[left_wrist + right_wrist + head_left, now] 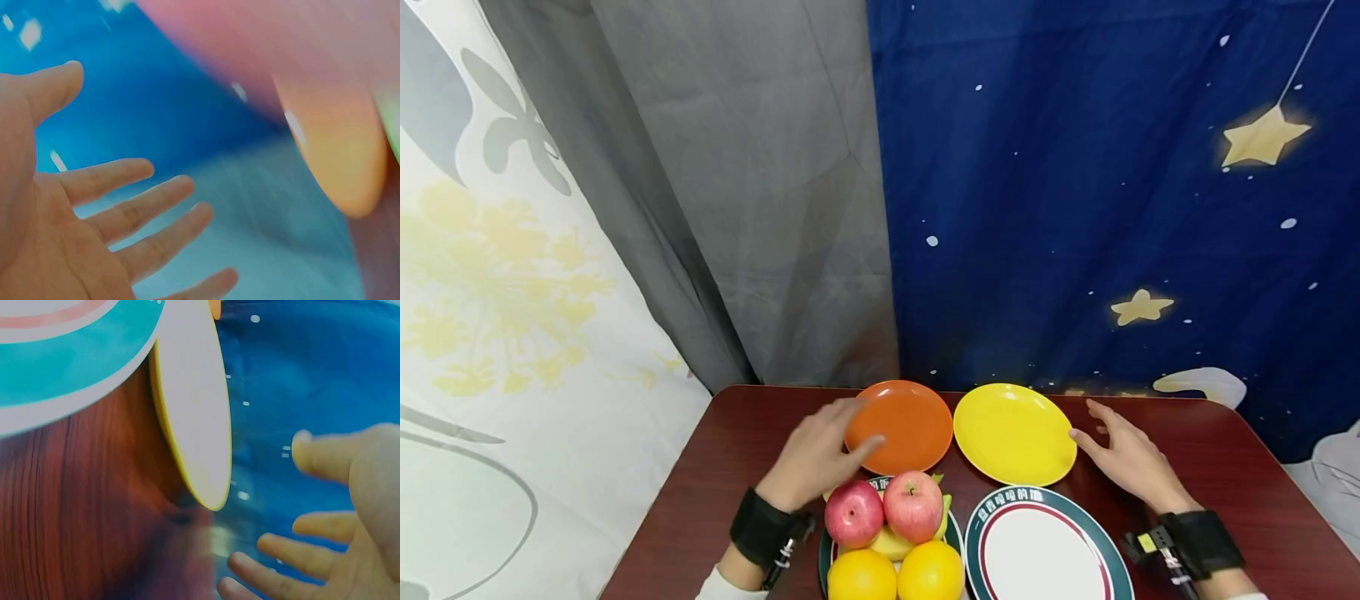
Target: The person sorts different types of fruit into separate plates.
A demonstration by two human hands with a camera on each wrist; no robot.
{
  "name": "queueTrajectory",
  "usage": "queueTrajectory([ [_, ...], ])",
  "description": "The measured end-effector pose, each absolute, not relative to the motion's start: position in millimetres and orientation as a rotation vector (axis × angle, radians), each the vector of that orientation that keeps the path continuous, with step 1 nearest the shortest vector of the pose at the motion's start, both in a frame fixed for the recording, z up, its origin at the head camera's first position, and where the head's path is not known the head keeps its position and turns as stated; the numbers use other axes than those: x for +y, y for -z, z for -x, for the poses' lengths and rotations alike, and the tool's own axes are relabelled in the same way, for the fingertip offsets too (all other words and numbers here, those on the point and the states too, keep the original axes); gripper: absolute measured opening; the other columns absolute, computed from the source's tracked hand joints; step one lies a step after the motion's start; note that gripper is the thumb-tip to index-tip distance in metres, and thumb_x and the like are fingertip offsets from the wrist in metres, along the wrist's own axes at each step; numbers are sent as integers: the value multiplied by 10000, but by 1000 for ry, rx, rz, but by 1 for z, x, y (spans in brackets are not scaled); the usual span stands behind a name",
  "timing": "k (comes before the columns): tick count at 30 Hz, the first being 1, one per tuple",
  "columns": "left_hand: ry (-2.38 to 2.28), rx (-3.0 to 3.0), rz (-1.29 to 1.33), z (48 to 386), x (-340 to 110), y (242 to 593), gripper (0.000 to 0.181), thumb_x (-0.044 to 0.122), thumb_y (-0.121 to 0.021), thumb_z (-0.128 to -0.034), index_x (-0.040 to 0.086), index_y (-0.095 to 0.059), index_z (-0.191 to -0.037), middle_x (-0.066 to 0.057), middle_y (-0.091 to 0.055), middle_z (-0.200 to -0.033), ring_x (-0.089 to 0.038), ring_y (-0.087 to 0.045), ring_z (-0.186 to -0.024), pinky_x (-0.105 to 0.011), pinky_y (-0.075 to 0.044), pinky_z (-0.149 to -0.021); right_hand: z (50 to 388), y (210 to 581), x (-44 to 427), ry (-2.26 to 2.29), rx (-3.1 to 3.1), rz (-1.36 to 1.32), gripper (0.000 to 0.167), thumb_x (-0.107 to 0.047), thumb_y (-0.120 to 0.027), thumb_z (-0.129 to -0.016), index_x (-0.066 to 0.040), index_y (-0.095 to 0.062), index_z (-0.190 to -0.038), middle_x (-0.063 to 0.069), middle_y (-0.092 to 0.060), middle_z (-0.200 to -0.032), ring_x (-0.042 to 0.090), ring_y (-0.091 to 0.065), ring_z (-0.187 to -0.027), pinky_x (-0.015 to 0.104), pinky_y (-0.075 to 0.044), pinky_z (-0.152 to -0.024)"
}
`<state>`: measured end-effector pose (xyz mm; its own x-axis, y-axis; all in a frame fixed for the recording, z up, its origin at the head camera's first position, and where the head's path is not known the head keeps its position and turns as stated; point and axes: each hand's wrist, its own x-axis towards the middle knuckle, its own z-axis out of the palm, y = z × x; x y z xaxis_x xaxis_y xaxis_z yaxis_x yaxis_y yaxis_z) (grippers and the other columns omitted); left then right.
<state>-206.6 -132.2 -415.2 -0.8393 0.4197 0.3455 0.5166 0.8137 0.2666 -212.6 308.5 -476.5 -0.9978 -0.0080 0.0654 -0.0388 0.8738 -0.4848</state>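
On my remote feed, the left hand [820, 450] had its fingers outstretched and the thumb apart, over the left side of an orange plate [902, 429]. The right hand [1127, 458], its fingers likewise extended, lay at the right edge of a yellow plate [1015, 433]. I could not tell whether either hand touched its plate. Both plates lay side by side at the far edge of the table [1247, 483], round and facing upward; I saw the yellow outline lengthened from far left to near right, the orange one from left to right.

Nearer, I counted two green-rimmed plates. The left patterned plate [954, 536] carried two apples [913, 506], two round yellow fruits [862, 575] and banana [892, 543], partly hidden; the right patterned plate [1048, 550] showed its white centre and red ring. Beyond hung a grey curtain [760, 167] and a starred blue curtain [1037, 208].
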Motion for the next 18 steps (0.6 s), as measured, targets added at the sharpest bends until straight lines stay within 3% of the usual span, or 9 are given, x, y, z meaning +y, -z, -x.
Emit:
queueTrajectory([
  [5,389,-2716,1066,177,-93,407,670,677,-435,-805,260,-429,-1329,32,-443,-1320,-152,-491,-1110,-401,-454,-866,229,494,303,-998,-3011,-18,768,-443,-508,-897,100,-235,-1367,328,-406,-1249,360,-568,-911,457,-490,-739],
  [10,326,-2825,1254,167,-75,416,773,754,-397,-752,375,-239,-1408,46,-332,-1399,-153,-390,-1205,-443,-419,-907,236,507,302,-1232,-3016,9,693,-307,-566,-891,102,-248,-1350,313,-457,-1168,197,-552,-698,306,-490,-610],
  [14,315,-2933,1277,167,-72,425,796,767,-413,-725,432,-170,-1406,69,-300,-1406,-148,-387,-1184,-439,-426,-890,237,513,302,-1306,-2998,25,627,-221,-584,-881,70,-278,-1344,272,-484,-1132,184,-534,-671,287,-478,-587],
  [18,327,-2991,1281,168,-71,431,763,735,-472,-730,454,-204,-1387,90,-350,-1346,-120,-418,-1116,-389,-452,-834,238,515,303,-1341,-2973,29,611,-188,-589,-875,56,-283,-1344,253,-494,-1110,189,-537,-641,291,-479,-580],
])
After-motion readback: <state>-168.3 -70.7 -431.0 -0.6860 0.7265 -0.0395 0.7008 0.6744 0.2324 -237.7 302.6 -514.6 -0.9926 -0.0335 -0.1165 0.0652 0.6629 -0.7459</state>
